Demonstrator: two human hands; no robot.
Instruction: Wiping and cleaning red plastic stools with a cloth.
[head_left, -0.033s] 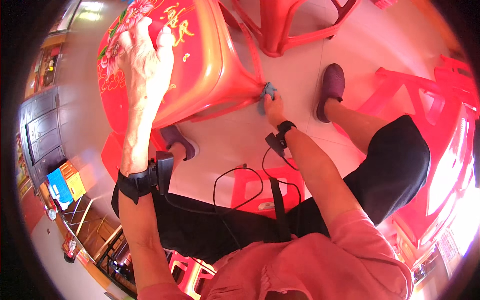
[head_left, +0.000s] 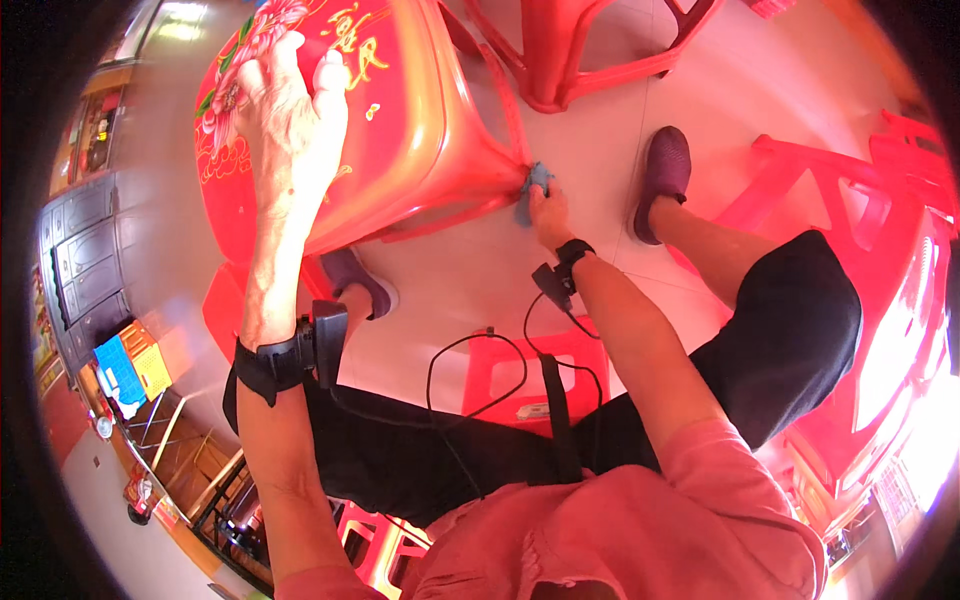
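Observation:
A red plastic stool (head_left: 400, 150) with a glossy flower-printed seat stands tilted in front of me at the upper left. My left hand (head_left: 292, 130) rests on that seat, its fingers spread and holding nothing. Low at the stool's right side, my right hand (head_left: 549, 212) grips a blue-grey cloth (head_left: 538, 178) against the end of a leg. The fingers pinch the cloth, and part of it hangs below them. Black straps with small boxes sit on both my wrists.
Another red stool (head_left: 550, 60) stands beyond, and stacked red stools (head_left: 860, 330) rise at the right. A small red stool (head_left: 540, 365) is between my legs. Black cables (head_left: 430, 390) loop over my lap. Yellow and blue baskets (head_left: 150, 368) and dark cabinets (head_left: 85, 250) are at the left.
The cloth in my right hand has shifted very slightly at the stool leg. My left hand and the stool look the same.

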